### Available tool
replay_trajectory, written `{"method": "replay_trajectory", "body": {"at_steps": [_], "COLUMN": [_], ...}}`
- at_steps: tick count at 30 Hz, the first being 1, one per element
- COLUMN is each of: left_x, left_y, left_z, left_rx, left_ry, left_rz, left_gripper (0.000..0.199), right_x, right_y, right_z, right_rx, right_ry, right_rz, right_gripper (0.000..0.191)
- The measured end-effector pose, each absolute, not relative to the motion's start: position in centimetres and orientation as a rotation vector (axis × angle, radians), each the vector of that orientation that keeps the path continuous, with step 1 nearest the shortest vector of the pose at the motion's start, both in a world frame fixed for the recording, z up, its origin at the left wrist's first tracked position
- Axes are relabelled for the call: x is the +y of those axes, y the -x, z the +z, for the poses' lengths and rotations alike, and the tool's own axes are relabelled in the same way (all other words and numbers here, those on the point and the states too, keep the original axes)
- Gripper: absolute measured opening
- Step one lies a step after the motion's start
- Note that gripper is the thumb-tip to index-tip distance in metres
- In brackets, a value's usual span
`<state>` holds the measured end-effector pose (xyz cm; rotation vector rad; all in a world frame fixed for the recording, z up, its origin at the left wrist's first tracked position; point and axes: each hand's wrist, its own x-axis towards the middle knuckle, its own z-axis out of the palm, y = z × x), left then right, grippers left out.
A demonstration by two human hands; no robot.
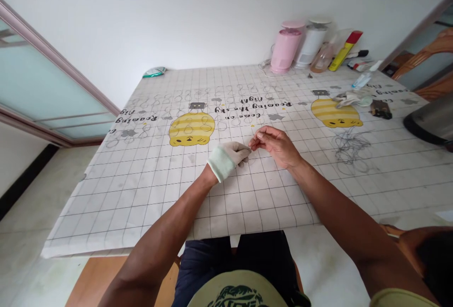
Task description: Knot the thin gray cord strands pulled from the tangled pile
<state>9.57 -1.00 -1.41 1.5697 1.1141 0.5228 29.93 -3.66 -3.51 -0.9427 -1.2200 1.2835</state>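
- Centrally, my left hand [231, 155], in a pale knit glove with a mint-green cuff, has its fingers drawn together beside my bare right hand [278, 147], whose thumb and fingers are bent in a pinch.
- Both sets of fingertips meet or nearly meet; whatever they may grasp is too fine to make out, so I cannot tell.
- Thin, dark, wiry loops [177, 95] lie in rows across the upper left and upper middle of the white checked tablecloth [141, 203].
- Right of my hands sits a loose tangle of thin dark strands [348, 149].
- Above that tangle lie a crumpled pale glove [354, 98] and a small dark block [381, 109].
- At the upper right stand a pink cylinder [286, 51] and a white cylinder [312, 45].
- A green-and-white packet [155, 72] rests at the upper left table corner.
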Motion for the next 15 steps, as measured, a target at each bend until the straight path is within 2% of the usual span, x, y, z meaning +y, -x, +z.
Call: {"method": "replay_trajectory", "body": {"at_steps": [9,15], "left_x": [-0.25,-0.12], "left_y": [-9.28,-9.38], "left_z": [-1.9,-2.04], "left_rx": [1.054,1.074], "left_ry": [-1.579,-1.555], "left_rz": [0.452,0.48], "left_gripper": [0.018,0.016], "right_x": [-3.52,-3.96], "right_y": [-30.04,-29.51], "right_z": [-3.83,-3.41], "right_rx": [-1.219,-1.225], "right_ry": [0.979,0.954], "right_rz": [1.334,1.235], "right_gripper": [0.035,0.034]}}
